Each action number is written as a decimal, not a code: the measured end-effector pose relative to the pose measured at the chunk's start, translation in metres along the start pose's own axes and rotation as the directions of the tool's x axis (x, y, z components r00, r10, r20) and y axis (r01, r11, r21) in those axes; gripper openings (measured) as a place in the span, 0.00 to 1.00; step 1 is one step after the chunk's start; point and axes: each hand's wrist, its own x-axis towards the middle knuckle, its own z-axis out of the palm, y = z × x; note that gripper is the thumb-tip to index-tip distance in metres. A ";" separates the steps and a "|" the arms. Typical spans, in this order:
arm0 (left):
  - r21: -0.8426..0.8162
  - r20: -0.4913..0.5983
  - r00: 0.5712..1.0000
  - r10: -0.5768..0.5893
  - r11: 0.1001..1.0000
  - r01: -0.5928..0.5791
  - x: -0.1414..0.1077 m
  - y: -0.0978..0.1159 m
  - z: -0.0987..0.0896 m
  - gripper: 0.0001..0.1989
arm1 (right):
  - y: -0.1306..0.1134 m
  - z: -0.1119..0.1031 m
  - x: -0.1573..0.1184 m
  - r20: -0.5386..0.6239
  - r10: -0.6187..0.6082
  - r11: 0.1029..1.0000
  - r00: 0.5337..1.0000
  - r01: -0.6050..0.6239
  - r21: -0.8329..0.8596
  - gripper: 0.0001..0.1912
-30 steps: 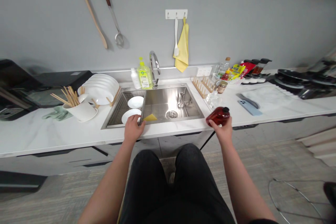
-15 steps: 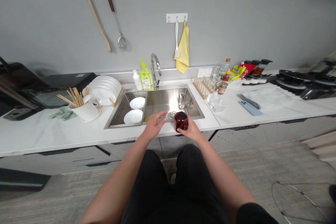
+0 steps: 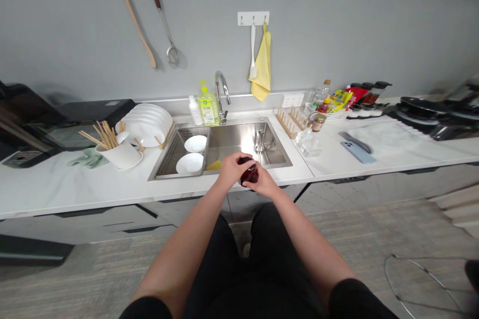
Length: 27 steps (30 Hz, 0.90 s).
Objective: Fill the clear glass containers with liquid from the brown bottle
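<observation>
On my feed, both hands are closed around a dark red bottle (image 3: 249,173), held together just over the front rim of the stainless steel sink (image 3: 239,137). The left hand (image 3: 232,169) curls over the bottle's top, hiding any cap, while the right hand (image 3: 264,183) cups it from the lower side. Just left of them, a yellow sponge (image 3: 214,165) sits in the sink beside a wire dish rack (image 3: 175,154) carrying two white plates (image 3: 189,163). Behind the bottle rise a chrome faucet (image 3: 221,92) and a green-labelled dish soap pump bottle (image 3: 208,107). On the marble table (image 3: 75,194), a white mug of chopsticks (image 3: 119,155) and a stack of white plates (image 3: 145,124) stand to the left, while a wooden plate rack (image 3: 292,122) and a glass jar (image 3: 309,143) stand to the right.
</observation>
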 end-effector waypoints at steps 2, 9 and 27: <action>0.011 -0.125 0.992 -0.018 1.000 0.020 -0.001 -0.004 0.006 0.14 | -0.001 0.002 0.000 0.000 0.033 0.999 0.999 -0.033 0.005 0.46; -0.048 0.056 0.987 0.151 0.988 -0.149 -0.010 -0.010 -0.006 0.22 | -0.002 0.001 0.001 -0.017 -0.034 0.999 0.999 0.034 0.011 0.49; -0.136 0.092 0.986 0.137 0.983 -0.124 -0.002 0.000 -0.011 0.31 | 0.000 -0.002 0.001 0.008 -0.031 0.999 0.999 0.031 -0.017 0.50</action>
